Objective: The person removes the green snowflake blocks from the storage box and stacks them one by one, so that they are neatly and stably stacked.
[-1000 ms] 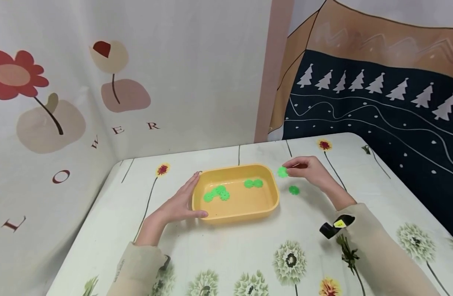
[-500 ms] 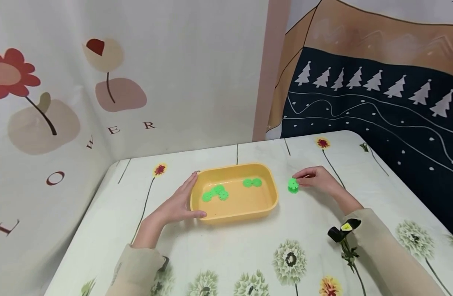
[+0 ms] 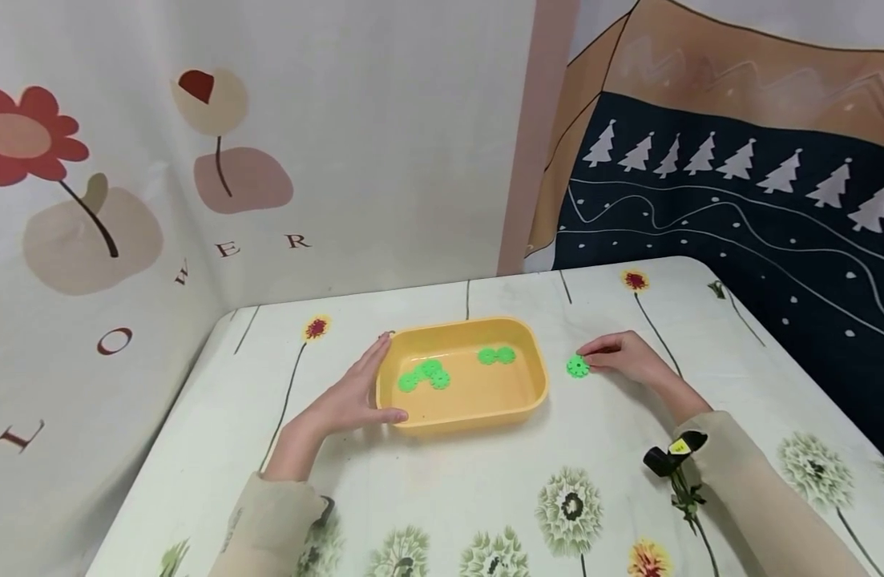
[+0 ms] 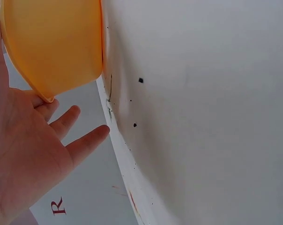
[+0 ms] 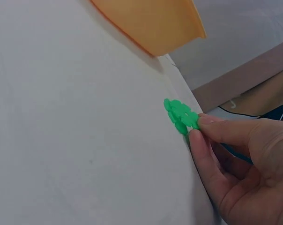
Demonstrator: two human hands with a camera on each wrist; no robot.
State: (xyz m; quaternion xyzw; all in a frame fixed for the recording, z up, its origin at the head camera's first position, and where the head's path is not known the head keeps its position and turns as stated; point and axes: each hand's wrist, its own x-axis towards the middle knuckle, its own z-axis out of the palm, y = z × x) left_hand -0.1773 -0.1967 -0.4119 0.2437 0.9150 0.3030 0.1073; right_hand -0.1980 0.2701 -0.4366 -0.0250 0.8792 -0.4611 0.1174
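My left hand (image 3: 351, 397) holds the left end of a yellow plastic basin (image 3: 470, 421), thumb at the front corner and fingers at the back one. In the left wrist view the outer fingers (image 4: 87, 144) stick out past the rim. Right of the basin, my right hand (image 3: 625, 358) pinches a green notched snowflake disc (image 3: 577, 366) between thumb and fingers. The right wrist view shows a second green disc (image 5: 171, 111) just behind the pinched one; whether they touch cannot be told.
Inside the basin lie green discs: a cluster (image 3: 429, 373) of several at left and a pair (image 3: 496, 355) at right. A flower-printed cloth (image 3: 442, 489) covers the table. Printed curtains (image 3: 384, 160) stand behind it and along the sides.
My right hand has come down and slightly right, bringing its green disc over the one lying on the table. The left hand and basin stay in place.
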